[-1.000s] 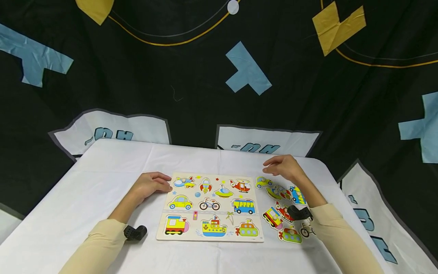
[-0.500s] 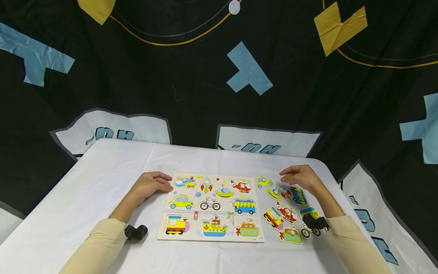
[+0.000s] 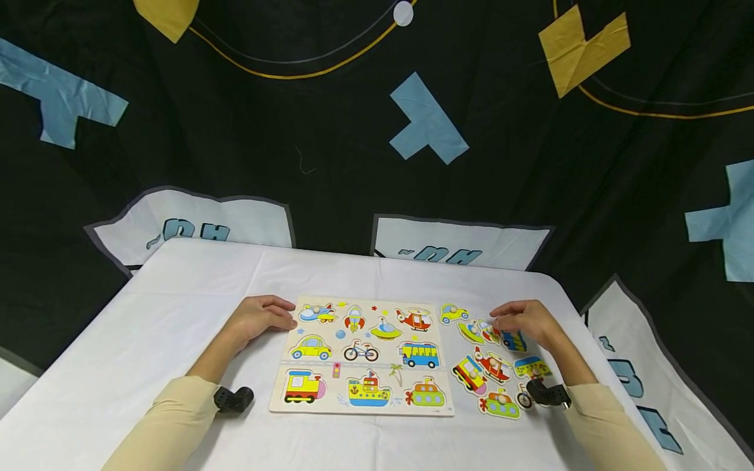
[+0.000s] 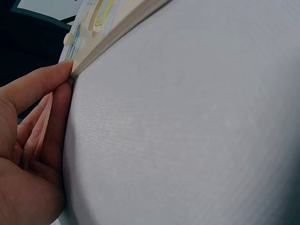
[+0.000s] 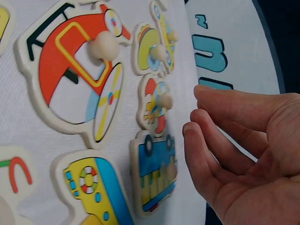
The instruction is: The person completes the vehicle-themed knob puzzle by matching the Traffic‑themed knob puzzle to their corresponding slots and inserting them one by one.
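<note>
My left hand [image 3: 259,317] rests beside the flat wooden puzzle board [image 3: 318,409], fingertips at its upper left edge. In the left wrist view the extended fingers [image 4: 44,84] meet the board's corner. An airplane piece [image 3: 324,314] with a knob sits in the board near that hand. My right hand [image 3: 527,320] hovers over the loose pieces, fingers loosely bent and apart, holding nothing. Closest to it are the rocket piece [image 3: 487,331] and the bus piece [image 3: 514,341], partly covered by the hand in the head view. Both lie knob-side up in the right wrist view.
Right of the board lie a car [image 3: 453,313], a flying saucer [image 3: 470,331], a train [image 3: 469,375], a helicopter [image 3: 493,366], a submarine [image 3: 499,404], a ship [image 3: 533,367] and a bicycle piece [image 3: 523,398]. A white cloth [image 3: 330,275] covers the table.
My right hand has moved right and then down towards the rocket and bus pieces. The ship piece under its wrist has come into view. The left hand has stayed put.
</note>
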{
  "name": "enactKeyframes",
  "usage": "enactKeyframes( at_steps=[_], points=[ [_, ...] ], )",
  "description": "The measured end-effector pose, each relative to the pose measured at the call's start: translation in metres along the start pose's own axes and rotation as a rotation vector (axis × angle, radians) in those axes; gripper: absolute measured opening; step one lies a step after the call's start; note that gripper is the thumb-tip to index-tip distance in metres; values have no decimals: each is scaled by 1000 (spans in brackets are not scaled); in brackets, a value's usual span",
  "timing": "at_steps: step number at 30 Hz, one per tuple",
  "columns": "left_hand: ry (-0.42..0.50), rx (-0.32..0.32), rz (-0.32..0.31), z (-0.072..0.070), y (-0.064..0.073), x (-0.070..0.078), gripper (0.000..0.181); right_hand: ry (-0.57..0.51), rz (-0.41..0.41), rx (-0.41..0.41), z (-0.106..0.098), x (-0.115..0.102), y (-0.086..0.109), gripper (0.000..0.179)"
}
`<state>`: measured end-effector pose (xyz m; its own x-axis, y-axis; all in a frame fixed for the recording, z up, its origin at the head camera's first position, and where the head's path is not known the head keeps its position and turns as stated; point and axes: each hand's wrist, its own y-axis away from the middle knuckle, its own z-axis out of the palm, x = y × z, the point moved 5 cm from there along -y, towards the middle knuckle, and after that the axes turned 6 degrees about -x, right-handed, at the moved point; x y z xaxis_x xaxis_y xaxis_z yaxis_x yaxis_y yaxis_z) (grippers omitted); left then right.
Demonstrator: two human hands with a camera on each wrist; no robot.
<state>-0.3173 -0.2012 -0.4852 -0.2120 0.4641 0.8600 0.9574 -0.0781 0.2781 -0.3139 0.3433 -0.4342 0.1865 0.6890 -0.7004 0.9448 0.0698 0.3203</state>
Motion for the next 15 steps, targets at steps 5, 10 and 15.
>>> enactKeyframes(
  at_steps=[5,10,15],
  points=[
    [2,-3,-3,1,-1,-1,48,-10,-10,-14,4,8,-3,36],
    [2,-1,-4,1,-1,-1,48,-9,-22,-26,5,9,-4,36],
    [6,-6,-2,0,-1,0,48,-5,-15,-26,8,9,-6,34]
  ],
)
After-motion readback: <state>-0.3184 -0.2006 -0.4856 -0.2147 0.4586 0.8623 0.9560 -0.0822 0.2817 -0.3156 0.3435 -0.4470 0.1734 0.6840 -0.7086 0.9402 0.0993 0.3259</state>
